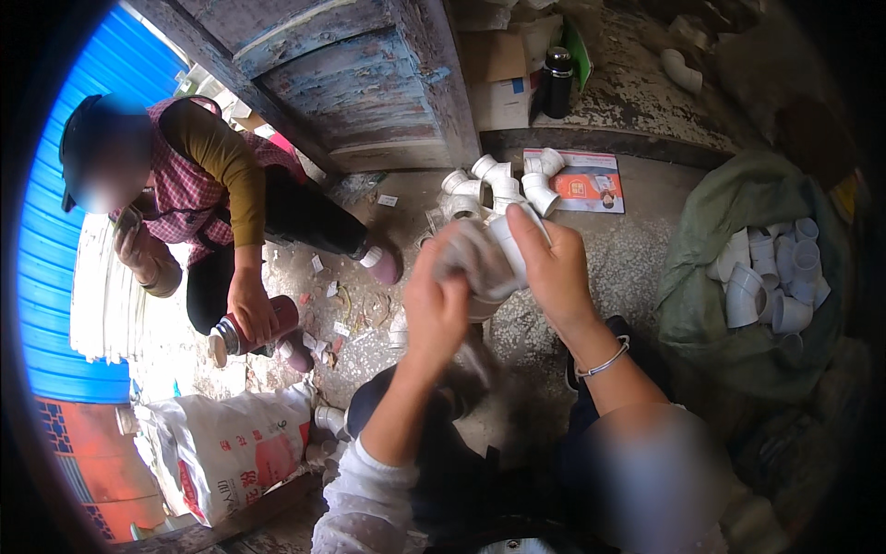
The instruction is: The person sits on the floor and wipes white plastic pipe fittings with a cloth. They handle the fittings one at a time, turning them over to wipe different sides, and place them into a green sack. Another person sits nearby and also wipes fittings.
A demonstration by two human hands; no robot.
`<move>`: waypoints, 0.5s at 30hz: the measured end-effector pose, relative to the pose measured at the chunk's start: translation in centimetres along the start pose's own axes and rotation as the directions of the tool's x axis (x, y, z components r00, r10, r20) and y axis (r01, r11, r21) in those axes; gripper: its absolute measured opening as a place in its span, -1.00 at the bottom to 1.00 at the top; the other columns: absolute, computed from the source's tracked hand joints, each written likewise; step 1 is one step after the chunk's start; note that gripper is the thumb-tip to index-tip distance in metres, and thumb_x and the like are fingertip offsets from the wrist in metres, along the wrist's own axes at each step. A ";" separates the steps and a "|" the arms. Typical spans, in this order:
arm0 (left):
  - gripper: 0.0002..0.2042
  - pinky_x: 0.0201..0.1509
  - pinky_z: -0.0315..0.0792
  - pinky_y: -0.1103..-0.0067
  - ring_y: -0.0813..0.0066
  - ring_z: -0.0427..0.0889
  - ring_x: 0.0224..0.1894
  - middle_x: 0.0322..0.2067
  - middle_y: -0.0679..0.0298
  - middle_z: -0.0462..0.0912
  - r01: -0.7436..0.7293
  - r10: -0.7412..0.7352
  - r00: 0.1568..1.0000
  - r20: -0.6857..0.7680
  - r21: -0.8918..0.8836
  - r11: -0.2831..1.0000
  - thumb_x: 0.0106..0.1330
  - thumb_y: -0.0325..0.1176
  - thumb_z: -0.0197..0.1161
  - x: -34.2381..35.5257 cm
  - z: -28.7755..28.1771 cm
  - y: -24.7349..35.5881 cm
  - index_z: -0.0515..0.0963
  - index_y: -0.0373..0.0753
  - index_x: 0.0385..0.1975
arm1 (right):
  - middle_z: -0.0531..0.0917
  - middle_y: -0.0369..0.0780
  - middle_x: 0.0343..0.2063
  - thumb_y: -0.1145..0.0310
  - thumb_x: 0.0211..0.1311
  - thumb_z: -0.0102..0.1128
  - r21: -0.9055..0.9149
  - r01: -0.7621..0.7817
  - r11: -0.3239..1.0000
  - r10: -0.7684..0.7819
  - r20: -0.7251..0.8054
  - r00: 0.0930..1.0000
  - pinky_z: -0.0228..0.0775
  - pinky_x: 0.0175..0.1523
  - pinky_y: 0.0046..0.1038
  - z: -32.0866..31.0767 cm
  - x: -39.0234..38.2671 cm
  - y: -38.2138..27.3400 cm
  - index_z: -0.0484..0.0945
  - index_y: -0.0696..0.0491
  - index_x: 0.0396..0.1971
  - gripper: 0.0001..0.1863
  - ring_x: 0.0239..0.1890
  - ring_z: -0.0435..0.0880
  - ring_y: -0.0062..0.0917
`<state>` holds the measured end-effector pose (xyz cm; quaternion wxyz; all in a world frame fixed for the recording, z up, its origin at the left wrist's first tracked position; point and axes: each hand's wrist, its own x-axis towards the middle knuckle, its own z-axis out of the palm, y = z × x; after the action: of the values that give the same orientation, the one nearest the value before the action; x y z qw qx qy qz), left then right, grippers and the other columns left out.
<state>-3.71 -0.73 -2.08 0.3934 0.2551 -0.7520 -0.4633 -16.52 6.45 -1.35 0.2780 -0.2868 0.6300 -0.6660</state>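
Observation:
A white plastic pipe fitting [507,247] is up in front of me, gripped by my right hand [559,275] with the thumb along its side. My left hand [437,314] is closed around a greyish cloth [482,263], which presses against the fitting and hangs down below, smeared by motion. The fitting's far end is partly hidden by the cloth and fingers. Just beyond my hands, several white pipe elbows [543,192] lie in a loose group on the floor, some on a printed card sheet [600,175].
At right stands a green sack [688,249] holding white fittings. A white printed sack [221,443] lies at lower left. To the left, a seated person [198,157] holds a red flask [281,319]. A black bottle [556,88] stands on the ledge beside a wooden door [346,83].

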 end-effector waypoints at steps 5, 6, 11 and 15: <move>-0.50 0.10 0.33 0.30 -0.05 0.45 0.02 -0.03 -0.03 0.48 -0.371 0.367 0.924 0.105 0.470 0.801 -0.05 -0.48 0.04 -0.3 1.5 1.8 0.43 -0.25 0.03 | 0.36 -0.50 -0.70 0.10 0.33 0.04 0.254 -0.080 0.964 0.087 -0.017 0.996 0.04 -0.56 -0.70 0.7 -0.3 0.8 0.47 0.03 -0.67 -0.58 -0.63 0.21 -0.86; -0.52 0.09 0.34 0.31 -0.06 0.45 0.02 -0.04 -0.03 0.49 -0.337 0.342 0.937 0.071 0.440 0.832 -0.01 -0.46 0.05 -0.2 1.4 1.4 0.43 -0.24 0.03 | 0.38 -0.49 -0.71 0.14 0.34 0.03 0.037 -0.036 0.999 0.037 -0.004 0.999 0.07 -0.56 -0.69 0.4 -0.4 0.7 0.48 0.08 -0.68 -0.57 -0.63 0.23 -0.86; -0.67 -0.11 0.41 0.43 0.06 0.56 -0.25 -0.23 -0.09 0.57 -0.181 0.032 0.964 0.263 0.569 0.802 0.35 -0.31 -0.18 0.8 -2.2 -1.6 0.45 -0.33 -0.07 | 0.48 -0.21 -0.77 0.13 0.27 0.08 -0.086 0.135 0.987 -0.122 0.148 0.982 0.25 -0.53 -0.49 0.8 -1.9 0.1 0.52 0.23 -0.63 -0.54 -0.64 0.39 -0.72; -0.73 -0.08 0.41 0.58 0.48 0.54 -0.17 -0.18 0.20 0.57 0.720 -0.593 0.687 0.420 -0.280 0.636 0.34 -0.33 -0.01 2.8 -2.6 -0.1 0.49 -0.37 -0.12 | 0.51 -0.34 -0.73 0.14 0.30 0.07 0.048 0.002 0.999 -0.015 0.286 0.958 0.23 -0.49 -0.59 -0.2 -1.5 -0.3 0.55 0.22 -0.60 -0.56 -0.60 0.38 -0.77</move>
<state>-3.14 -4.14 -0.49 0.1263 0.3512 -0.5343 -0.7584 -15.63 7.72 -1.13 0.3702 -0.3763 0.5659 -0.6333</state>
